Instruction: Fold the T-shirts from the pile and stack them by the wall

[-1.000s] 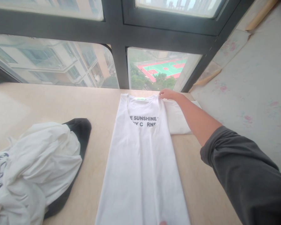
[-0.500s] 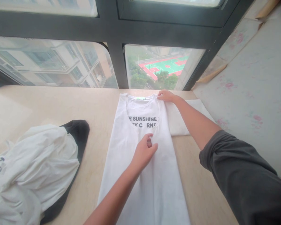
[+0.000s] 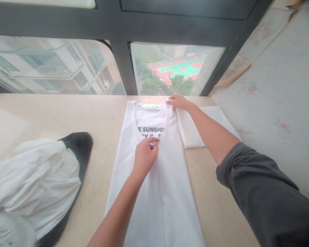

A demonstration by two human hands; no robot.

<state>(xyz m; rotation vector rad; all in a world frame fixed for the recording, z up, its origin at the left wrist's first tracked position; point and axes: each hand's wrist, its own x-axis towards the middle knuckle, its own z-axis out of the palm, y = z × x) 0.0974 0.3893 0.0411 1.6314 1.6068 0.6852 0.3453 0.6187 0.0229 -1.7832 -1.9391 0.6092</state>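
A white T-shirt [image 3: 154,192] lies lengthwise before me, its sides folded inward and its collar toward the window. Dark printed letters show inside the neck opening. My left hand [image 3: 146,154] is closed at the lower edge of the neckline, thumb and forefinger pinching the fabric there. At the shirt's far right shoulder, my right hand [image 3: 179,102] pinches the edge beside the collar. Under my right forearm, a folded white cloth [image 3: 192,132] lies to the right of the shirt.
A crumpled pile of white clothes [image 3: 41,178] lies on the left, with a black garment [image 3: 83,145] partly beneath it. The pale wooden surface [image 3: 103,116] ends at a dark-framed window [image 3: 121,65]. A wall with peeling floral paper [image 3: 275,99] bounds the right side.
My left hand has moved from above the shirt's chest to the neckline and closed on it. The right shoulder and neckline edge have shifted left with my right hand, covering more lettering.
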